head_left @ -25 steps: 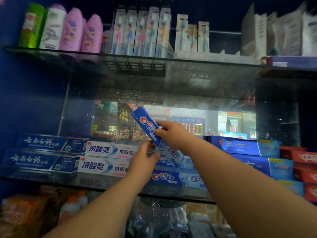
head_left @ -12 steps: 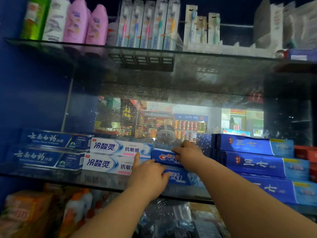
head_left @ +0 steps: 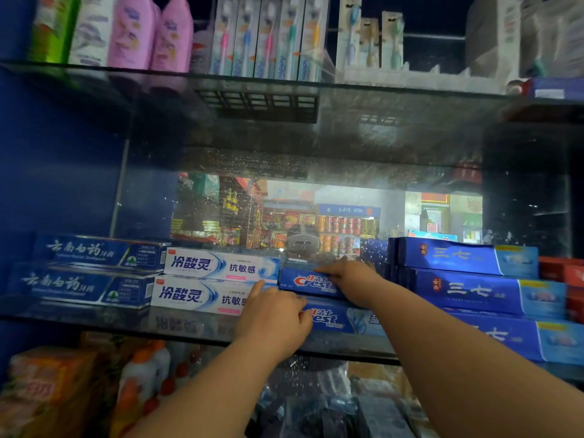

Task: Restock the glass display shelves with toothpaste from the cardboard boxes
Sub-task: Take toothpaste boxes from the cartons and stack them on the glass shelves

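Observation:
A blue Crest toothpaste box lies on top of a second Crest box on the middle glass shelf. My right hand holds the upper box, with its fingers laid over the box's top edge. My left hand is just left of the stack. Its index finger points up and touches the upper box's left end, and its thumb rests against the lower box. To the left lie two white toothpaste boxes, stacked. Blue boxes with yellow lettering are stacked to the right.
Two dark blue toothpaste boxes lie at the shelf's far left and red boxes at its far right. The upper glass shelf carries bottles and toothbrush packs. A mirror backs the shelf. Packaged goods fill the space below.
My right hand brought the Crest box down from a tilted position in the air and laid it flat on the lower Crest box. My left hand moved to the stack's left end.

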